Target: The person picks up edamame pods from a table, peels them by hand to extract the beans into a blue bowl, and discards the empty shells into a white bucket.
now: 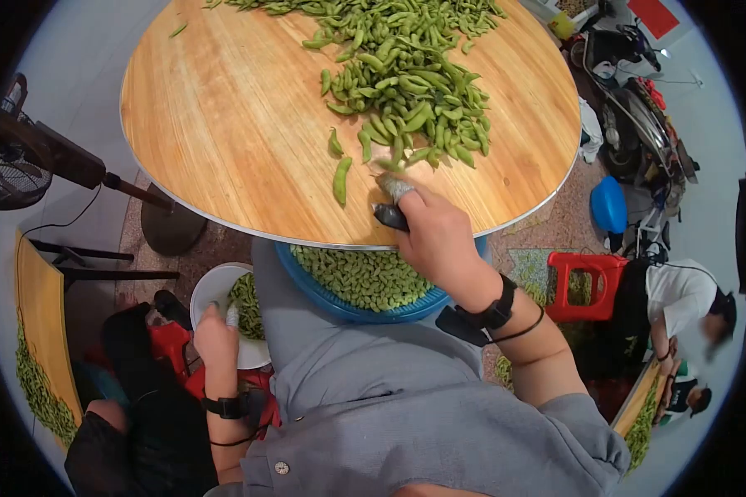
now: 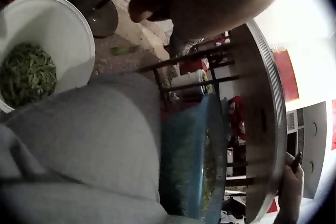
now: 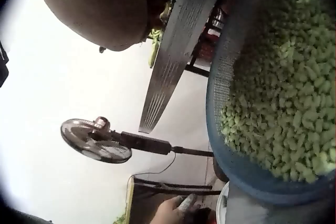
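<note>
My right hand [image 1: 439, 228] reaches over the near edge of the round wooden table [image 1: 232, 124], its fingertips right at the near end of a heap of green soybean pods [image 1: 414, 91]. A pale wrap covers one finger, and a black cover sits on the thumb; the two are spread apart. My left hand [image 1: 215, 338] hangs over the rim of a white bucket [image 1: 211, 286] with green pods or hulls inside, its fingers loosely bent and one of them wrapped. On my lap, under the table edge, rests a blue basket [image 1: 283, 257] full of shelled beans [image 1: 360, 277].
A fan [image 1: 58, 153] stands at the left, beside another table [image 1: 41, 290] with pods. To the right are a red stool [image 1: 584, 286], a blue basin [image 1: 608, 205], a motorbike [image 1: 638, 124] and a seated person [image 1: 680, 294]. Another person's dark-clad leg [image 1: 141, 364] is near the bucket.
</note>
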